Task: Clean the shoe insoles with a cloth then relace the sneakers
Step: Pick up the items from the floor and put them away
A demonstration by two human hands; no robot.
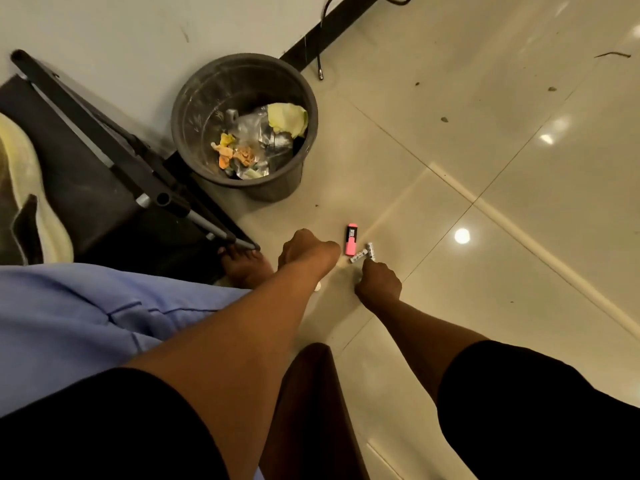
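Inventory, floor level, head view. Your left hand (304, 252): reaching down to the tile floor (485, 168), fingers curled under; can't tell if it holds anything. Your right hand (379, 280): fingers curled, knuckles up, tips touching or just beside two small white cylinders (363, 253); grip not confirmed. Pink highlighter (351, 239): lying flat just left of the cylinders, between both hands. Bare foot (246, 268): left of the left hand, by the black folding frame (114, 150). Grey bin (244, 123): far, w/ scraps inside. Task item: one sneaker (31, 199), pale sole, at far left edge on dark fabric, well apart from both hands; insoles, cloth, laces not in view. Risks, as judged: cylinders are round, so a nudge from your right hand could roll them off across smooth tile; leaning fwd near the frame, your foot could catch its leg; time spent here delays the sneaker work, not yet begun.
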